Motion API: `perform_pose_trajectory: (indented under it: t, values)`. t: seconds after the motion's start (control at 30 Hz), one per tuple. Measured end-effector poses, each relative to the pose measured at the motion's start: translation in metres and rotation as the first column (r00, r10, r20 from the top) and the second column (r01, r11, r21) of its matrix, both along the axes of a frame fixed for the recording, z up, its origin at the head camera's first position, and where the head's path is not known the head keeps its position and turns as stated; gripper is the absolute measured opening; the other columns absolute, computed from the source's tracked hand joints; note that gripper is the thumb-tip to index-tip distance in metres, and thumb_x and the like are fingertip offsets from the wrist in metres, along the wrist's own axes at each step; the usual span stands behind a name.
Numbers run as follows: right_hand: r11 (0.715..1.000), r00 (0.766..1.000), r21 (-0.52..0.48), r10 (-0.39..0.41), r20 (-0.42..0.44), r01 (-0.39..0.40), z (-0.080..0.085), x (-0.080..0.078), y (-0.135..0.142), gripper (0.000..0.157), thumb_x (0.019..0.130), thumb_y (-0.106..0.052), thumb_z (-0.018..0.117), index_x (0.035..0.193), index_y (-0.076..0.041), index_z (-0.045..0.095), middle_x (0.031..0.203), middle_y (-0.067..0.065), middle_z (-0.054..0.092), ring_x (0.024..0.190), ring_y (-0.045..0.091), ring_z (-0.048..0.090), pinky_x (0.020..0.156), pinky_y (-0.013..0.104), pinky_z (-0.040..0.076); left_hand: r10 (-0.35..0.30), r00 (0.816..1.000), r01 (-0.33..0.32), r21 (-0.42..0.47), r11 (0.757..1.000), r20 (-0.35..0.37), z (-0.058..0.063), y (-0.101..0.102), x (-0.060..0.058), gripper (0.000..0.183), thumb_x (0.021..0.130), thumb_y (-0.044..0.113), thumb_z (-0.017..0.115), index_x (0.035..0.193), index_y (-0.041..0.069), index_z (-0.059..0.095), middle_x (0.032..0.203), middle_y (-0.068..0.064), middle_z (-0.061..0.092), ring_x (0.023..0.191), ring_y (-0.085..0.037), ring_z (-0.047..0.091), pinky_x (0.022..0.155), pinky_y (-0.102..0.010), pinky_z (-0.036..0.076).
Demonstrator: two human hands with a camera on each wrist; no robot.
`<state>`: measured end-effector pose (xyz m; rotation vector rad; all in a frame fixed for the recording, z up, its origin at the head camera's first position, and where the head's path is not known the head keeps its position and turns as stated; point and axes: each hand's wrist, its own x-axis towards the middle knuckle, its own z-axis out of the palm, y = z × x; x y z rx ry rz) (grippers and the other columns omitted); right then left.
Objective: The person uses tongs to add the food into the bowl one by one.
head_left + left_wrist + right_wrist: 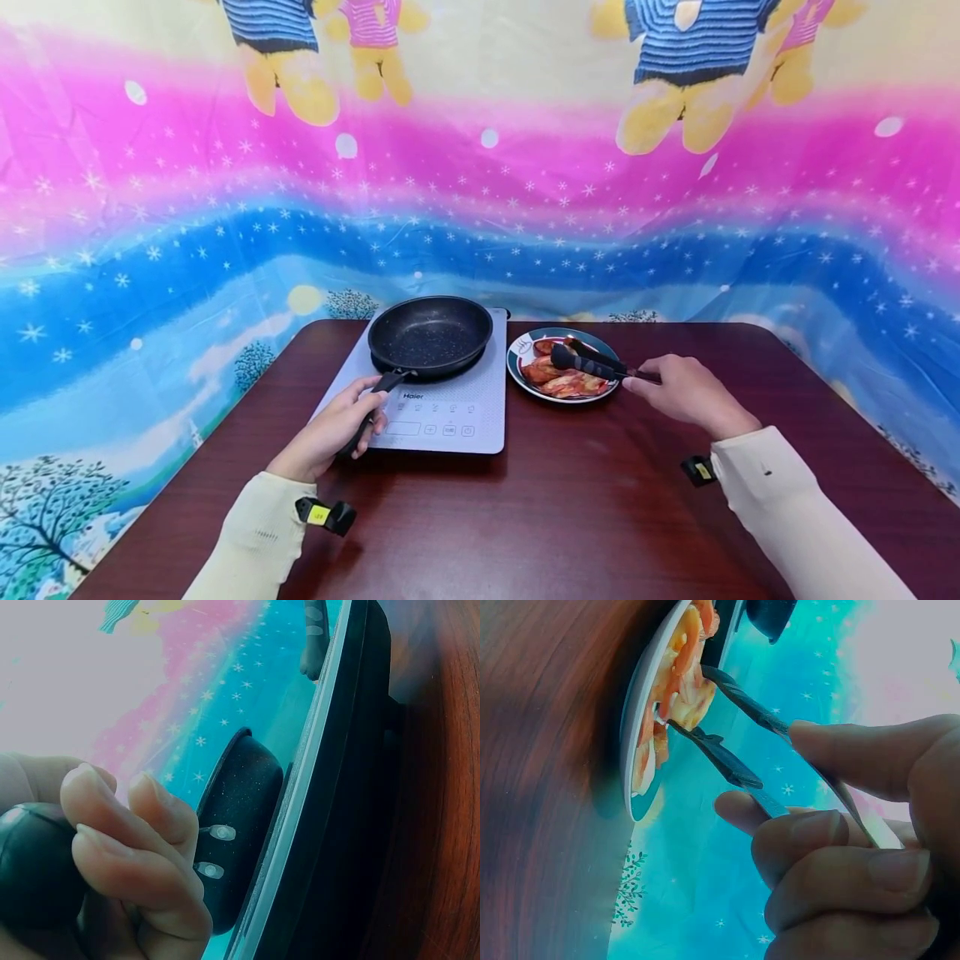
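My left hand (348,421) grips the handle (384,388) of a black frying pan (431,333), which sits on a white induction cooktop (487,417). The pan holds no food. In the left wrist view the fingers (142,870) curl round the dark handle end (37,862). My right hand (686,392) holds black-tipped tongs (588,364) over a plate (566,401) of reddish, sauce-coated food pieces (558,379). In the right wrist view the tongs' arms stand apart, their tips (686,727) right at the food, with thumb and fingers on either side.
The dark red wooden table (577,517) carries the cooktop at centre left and the plate just to its right. A patterned cloth (480,192) hangs behind the table and along its sides.
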<state>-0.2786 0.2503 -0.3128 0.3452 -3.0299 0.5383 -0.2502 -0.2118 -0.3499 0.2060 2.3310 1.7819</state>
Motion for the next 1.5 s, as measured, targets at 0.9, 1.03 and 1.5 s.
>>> perform_pose_trajectory:
  t: [0.9, 1.03, 1.5]
  values:
    - [1.000, 1.000, -0.027, 0.005, -0.027, -0.006, 0.009, -0.004, -0.010, 0.058, 0.094, -0.043, 0.059, 0.126, 0.006, 0.059, 0.120, 0.027, 0.060, 0.099, 0.037, 0.059, 0.078, 0.052, 0.049, 0.022, 1.000, -0.022, 0.009, 1.000, -0.014, 0.006, -0.007, 0.001, 0.052, 0.103, 0.028, 0.043, 0.146, 0.006, 0.024, 0.070, -0.005, 0.054, 0.046, -0.012, 0.043, 0.042, -0.025, 0.038]
    - [0.998, 0.999, -0.058, 0.011, -0.032, -0.013, 0.012, -0.002, -0.015, 0.060, 0.094, -0.047, 0.058, 0.126, 0.004, 0.060, 0.118, 0.025, 0.061, 0.095, 0.031, 0.058, 0.075, 0.048, 0.049, 0.021, 1.000, -0.021, -0.003, 1.000, -0.014, 0.006, -0.005, 0.002, 0.054, 0.103, 0.028, 0.043, 0.148, 0.006, 0.022, 0.070, -0.005, 0.054, 0.045, -0.012, 0.043, 0.042, -0.026, 0.038]
    - [0.967, 0.987, -0.222, 0.102, -0.121, -0.127, 0.019, -0.008, -0.087, 0.039, 0.095, -0.039, 0.060, 0.113, -0.006, 0.069, 0.069, 0.005, 0.053, 0.054, 0.018, 0.044, 0.051, 0.032, 0.038, 0.032, 0.999, -0.033, -0.035, 0.999, -0.021, 0.006, 0.001, 0.003, 0.055, 0.102, 0.029, 0.046, 0.147, 0.006, 0.024, 0.070, -0.007, 0.055, 0.045, -0.013, 0.043, 0.042, -0.027, 0.038]
